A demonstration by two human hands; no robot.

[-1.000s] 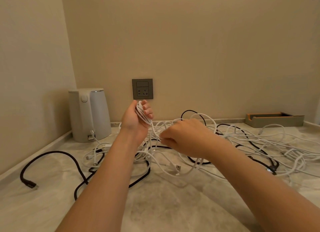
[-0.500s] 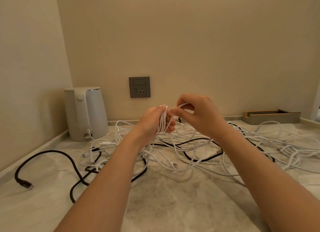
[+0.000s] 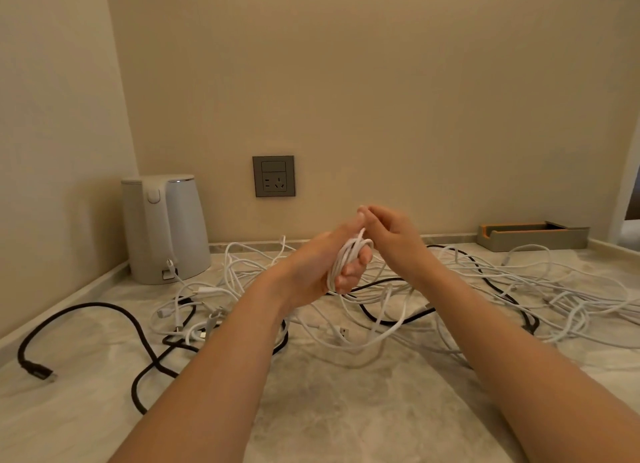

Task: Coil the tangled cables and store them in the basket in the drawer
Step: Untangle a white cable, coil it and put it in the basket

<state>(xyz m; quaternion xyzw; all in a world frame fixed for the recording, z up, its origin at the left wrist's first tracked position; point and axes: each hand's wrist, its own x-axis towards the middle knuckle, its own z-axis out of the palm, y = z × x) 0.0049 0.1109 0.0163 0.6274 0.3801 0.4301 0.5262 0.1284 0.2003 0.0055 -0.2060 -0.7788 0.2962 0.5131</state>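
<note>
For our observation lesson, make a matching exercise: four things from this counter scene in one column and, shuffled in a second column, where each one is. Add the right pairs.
Things
1. kettle
2. wall socket
3. white coil
4. orange-and-grey tray

Places
A. held in the left hand
B. far right, at the back of the counter
C. back left corner of the counter
D. mounted above the counter

Pairs: 1-C, 2-D, 3-A, 4-B
</note>
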